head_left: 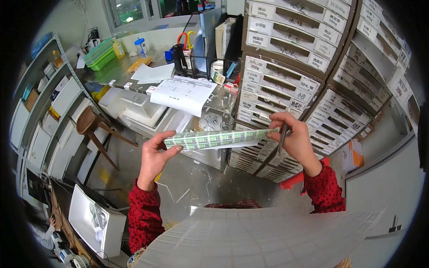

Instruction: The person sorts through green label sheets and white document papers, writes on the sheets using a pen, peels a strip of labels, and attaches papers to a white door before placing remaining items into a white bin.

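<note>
I hold the strip of green labels (221,138) level in front of me, its long axis running left to right between my hands. My left hand (154,156) pinches its left end, while my right hand (292,136) pinches the right end and also clasps a slim pen (283,138), above the white sheet (263,239) on my lap

Green-and-white label strip (221,137), red dotted sleeves (144,214), white backing sheet (263,243), brown stool (87,120), green trays (100,53).
</note>
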A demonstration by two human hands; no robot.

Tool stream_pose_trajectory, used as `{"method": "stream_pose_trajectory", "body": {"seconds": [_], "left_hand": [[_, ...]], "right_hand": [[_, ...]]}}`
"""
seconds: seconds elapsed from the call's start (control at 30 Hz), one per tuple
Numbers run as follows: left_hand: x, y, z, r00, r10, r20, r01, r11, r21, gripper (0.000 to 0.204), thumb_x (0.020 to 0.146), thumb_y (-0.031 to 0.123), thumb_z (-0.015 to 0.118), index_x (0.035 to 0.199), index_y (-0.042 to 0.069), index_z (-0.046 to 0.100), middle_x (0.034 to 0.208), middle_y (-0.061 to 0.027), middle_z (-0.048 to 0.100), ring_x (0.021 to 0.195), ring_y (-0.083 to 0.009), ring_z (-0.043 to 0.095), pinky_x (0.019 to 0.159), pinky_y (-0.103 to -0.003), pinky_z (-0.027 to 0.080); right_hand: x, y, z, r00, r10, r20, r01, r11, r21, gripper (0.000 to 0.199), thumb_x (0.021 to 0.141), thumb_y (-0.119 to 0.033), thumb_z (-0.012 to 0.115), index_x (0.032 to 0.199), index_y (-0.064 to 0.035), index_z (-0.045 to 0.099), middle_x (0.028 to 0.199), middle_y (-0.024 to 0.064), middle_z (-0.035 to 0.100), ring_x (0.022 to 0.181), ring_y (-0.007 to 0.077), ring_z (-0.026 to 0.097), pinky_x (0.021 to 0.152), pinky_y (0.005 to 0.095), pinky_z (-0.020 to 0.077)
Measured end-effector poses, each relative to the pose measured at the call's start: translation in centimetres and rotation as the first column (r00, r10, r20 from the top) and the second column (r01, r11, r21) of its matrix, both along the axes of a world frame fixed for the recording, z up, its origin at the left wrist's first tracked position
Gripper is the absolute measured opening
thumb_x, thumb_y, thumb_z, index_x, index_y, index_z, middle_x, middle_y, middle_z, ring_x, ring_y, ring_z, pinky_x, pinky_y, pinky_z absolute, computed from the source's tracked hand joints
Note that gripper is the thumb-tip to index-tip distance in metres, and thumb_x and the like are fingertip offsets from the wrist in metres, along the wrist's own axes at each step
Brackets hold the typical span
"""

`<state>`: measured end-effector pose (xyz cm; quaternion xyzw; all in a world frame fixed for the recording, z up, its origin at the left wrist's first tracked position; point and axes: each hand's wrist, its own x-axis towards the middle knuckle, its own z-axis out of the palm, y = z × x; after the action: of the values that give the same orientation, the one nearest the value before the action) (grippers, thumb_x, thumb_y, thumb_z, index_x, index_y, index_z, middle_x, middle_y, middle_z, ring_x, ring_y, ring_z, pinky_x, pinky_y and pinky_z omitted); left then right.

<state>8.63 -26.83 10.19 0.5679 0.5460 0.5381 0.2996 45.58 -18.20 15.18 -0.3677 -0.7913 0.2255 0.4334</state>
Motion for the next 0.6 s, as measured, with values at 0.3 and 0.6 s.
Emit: {"method": "stream_pose_trajectory", "body": {"seconds": [0.3,0.6], "left_hand": [[-0.3,-1.2,5.6,0.536,0.121,-0.835,0.125,0.967,0.221,0.029,0.064,0.011,0.079,0.090,0.001,0.070,0.093,-0.0119,0.066,0.079,-0.0262,0.063,0.070,-0.031,0.050],[6.5,2.4,3.8,0.678,-0.312,-0.666,0.387,0.921,-0.038,0.021,0.087,0.025,0.066,0.081,0.005,0.065,0.059,-0.0168,0.054,0.056,-0.0354,0.057,0.052,-0.043,0.043]], "right_hand": [[-0.9,-0.3,2.0,0.965,0.182,0.191,-0.194,0.980,0.048,0.036,0.070,0.006,0.074,0.103,-0.0050,0.064,0.077,0.0023,0.062,0.075,0.0123,0.059,0.070,0.0269,0.0479],[-3.9,-0.1,3.3,0.906,0.354,0.234,-0.305,0.926,-0.222,0.024,0.077,-0.009,0.075,0.097,-0.0051,0.064,0.077,0.0048,0.064,0.071,0.0172,0.060,0.067,0.0311,0.0486]]}}
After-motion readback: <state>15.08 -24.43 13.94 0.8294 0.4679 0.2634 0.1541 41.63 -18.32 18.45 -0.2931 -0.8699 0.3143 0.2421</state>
